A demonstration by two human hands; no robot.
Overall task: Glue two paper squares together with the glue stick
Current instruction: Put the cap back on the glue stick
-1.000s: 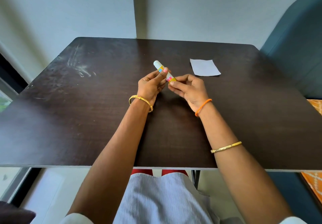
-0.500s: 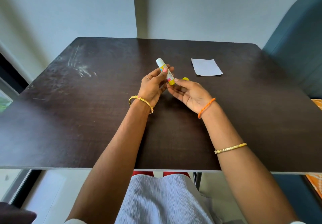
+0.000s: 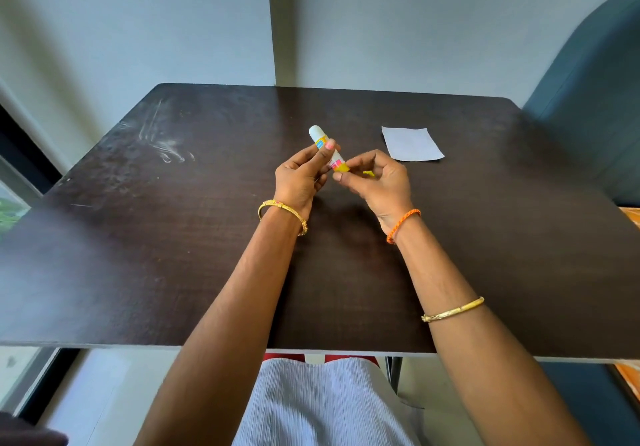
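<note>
Dark table (image 3: 145, 265), left hand (image 3: 301, 178) gripping white-and-yellow glue stick (image 3: 327, 149) (tilted), right hand (image 3: 377, 182) pinching its yellow base, paper (image 3: 410, 143) beyond

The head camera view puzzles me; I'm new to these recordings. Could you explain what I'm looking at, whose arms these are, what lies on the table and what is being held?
There is no machine here. The camera sits on a person's head and looks down at their bare arms. The left hand holds a white glue stick with a yellow base, tilted; the right hand pinches its yellow end. A small yellow piece, partly hidden, shows by the right hand. White paper lies flat on the dark wooden table, apart from both hands.
</note>
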